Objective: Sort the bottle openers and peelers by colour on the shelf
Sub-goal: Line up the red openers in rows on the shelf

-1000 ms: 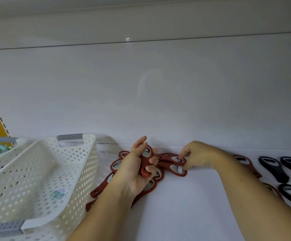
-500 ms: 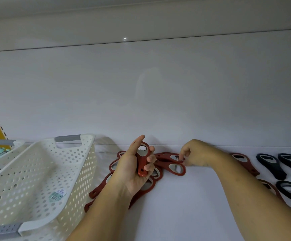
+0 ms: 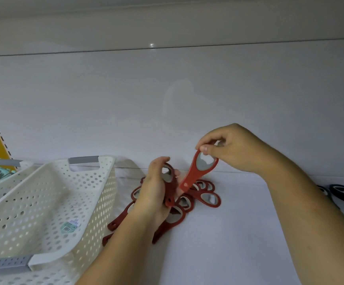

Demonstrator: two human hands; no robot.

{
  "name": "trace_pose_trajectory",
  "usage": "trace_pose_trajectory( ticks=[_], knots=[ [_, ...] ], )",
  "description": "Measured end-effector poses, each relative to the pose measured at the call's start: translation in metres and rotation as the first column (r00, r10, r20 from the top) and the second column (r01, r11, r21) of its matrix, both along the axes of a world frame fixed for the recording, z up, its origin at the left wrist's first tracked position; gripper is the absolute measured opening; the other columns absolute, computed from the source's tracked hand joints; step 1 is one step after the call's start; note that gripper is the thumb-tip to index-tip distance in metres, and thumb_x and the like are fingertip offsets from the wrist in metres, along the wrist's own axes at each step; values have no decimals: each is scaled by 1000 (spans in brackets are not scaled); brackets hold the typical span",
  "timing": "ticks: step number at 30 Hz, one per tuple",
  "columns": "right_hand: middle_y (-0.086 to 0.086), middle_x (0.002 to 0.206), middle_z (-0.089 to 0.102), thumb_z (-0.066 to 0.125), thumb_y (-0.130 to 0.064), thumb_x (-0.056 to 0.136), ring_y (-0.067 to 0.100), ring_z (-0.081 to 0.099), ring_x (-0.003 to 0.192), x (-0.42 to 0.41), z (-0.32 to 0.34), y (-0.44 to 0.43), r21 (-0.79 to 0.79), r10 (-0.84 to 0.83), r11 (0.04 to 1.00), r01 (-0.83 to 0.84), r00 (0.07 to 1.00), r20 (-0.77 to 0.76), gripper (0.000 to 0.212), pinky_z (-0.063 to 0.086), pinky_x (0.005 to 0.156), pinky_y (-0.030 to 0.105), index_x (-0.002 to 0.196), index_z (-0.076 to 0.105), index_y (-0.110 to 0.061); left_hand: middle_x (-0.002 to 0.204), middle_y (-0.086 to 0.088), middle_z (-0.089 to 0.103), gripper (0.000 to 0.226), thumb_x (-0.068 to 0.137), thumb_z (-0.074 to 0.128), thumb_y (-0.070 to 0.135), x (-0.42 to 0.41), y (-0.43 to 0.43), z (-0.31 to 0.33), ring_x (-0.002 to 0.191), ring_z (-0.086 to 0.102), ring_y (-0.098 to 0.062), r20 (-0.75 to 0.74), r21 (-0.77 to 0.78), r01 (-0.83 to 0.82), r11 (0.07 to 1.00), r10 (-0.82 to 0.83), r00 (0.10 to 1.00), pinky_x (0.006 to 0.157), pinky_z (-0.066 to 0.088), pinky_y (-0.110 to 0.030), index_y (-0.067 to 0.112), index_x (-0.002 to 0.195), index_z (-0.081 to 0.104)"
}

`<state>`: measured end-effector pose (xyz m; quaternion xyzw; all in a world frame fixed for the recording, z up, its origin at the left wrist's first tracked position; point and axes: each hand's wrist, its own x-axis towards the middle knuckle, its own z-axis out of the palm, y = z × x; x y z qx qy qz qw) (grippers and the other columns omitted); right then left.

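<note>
White basket point(image 3: 49, 204) far left on the shelf point(image 3: 239, 233); left hand point(image 3: 156, 194) closed round gathered red openers point(image 3: 170, 190) above the red pile point(image 3: 206, 197). Right hand point(image 3: 230, 149) pinching a lifted opener point(image 3: 197, 171) by its ring, handle slanting down-left. Gathering reds; next, probably slotting it into the left bundle.

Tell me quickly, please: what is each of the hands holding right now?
Left hand: closed around a red bottle opener, above the red pile.
Right hand: pinching the head of another red opener, lifted off the shelf.
</note>
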<state>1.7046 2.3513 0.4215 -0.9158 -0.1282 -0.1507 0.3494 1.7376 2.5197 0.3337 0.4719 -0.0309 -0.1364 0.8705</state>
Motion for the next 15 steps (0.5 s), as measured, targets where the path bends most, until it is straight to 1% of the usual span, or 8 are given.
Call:
trace_pose_trajectory(
  ticks=[2, 4, 5, 7, 9, 11, 13, 15],
  knots=[
    [-22, 74, 65, 67, -20, 87, -13, 56, 66, -5, 3, 10, -33, 30, 999, -30, 1000, 1, 17, 39, 66, 10, 80, 71, -34, 82, -16, 70, 26, 98, 45, 35, -11, -6, 3, 67, 70, -26, 76, 58, 134, 989, -138, 987, 47, 52, -24, 14, 109, 55],
    [-24, 67, 64, 69, -19, 85, -13, 54, 59, -7, 0, 17, -37, 32, 999, -32, 999, -10, 14, 36, 59, 5, 79, 72, -31, 78, -14, 69, 38, 100, 34, 43, -21, -12, 7, 60, 67, -20, 144, 69, 246, 967, -254, 957, 43, 48, -21, 16, 108, 59],
    [-23, 64, 64, 71, -18, 84, -11, 54, 55, -8, -3, 21, -16, 33, 999, -33, 999, -19, 14, 38, 57, 7, 78, 73, -30, 80, -12, 69, 45, 97, 32, 48, -23, -13, 8, 56, 63, -17, 167, 56, 292, 955, -297, 940, 41, 46, -20, 16, 110, 59],
    [-17, 64, 66, 72, -17, 82, -5, 54, 49, -10, -10, 27, 60, 9, 998, -8, 1000, -22, 13, 44, 57, 16, 77, 73, -28, 86, -10, 66, 54, 89, 37, 52, -25, -14, 10, 53, 56, -13, 195, 10, 356, 935, -351, 916, 39, 41, -18, 12, 120, 56],
    [-18, 60, 65, 71, -13, 81, -2, 55, 47, -16, -15, 31, 168, -49, 984, 53, 998, -31, 13, 50, 59, 23, 80, 72, -26, 88, -11, 58, 52, 87, 48, 44, -26, -13, 11, 51, 51, -12, 199, -28, 386, 922, -373, 906, 39, 39, -17, 14, 129, 48],
    [-20, 59, 64, 68, -11, 81, 6, 61, 52, -26, -20, 31, 285, -115, 950, 125, 992, -52, 18, 55, 62, 30, 86, 70, -29, 83, -10, 57, 40, 89, 54, 30, -28, -14, 10, 52, 48, -13, 188, -56, 407, 912, -391, 901, 39, 38, -18, 22, 128, 50],
    [-14, 73, 66, 69, -16, 83, 9, 62, 59, -41, -23, 26, 336, -225, 916, 217, 974, -17, 15, 49, 61, 26, 84, 68, -31, 79, -10, 57, 34, 91, 54, 17, -33, -18, 8, 54, 47, -15, 166, -85, 417, 905, -399, 902, 42, 39, -21, 24, 124, 54],
    [-12, 75, 64, 70, -23, 83, 7, 59, 63, -66, -26, 17, 312, -336, 894, 322, 942, -10, 9, 42, 61, 21, 77, 68, -30, 79, -12, 52, 29, 90, 53, 8, -39, -25, 6, 58, 47, -19, 157, -105, 427, 898, -408, 899, 51, 42, -27, 22, 115, 55]
  ],
)
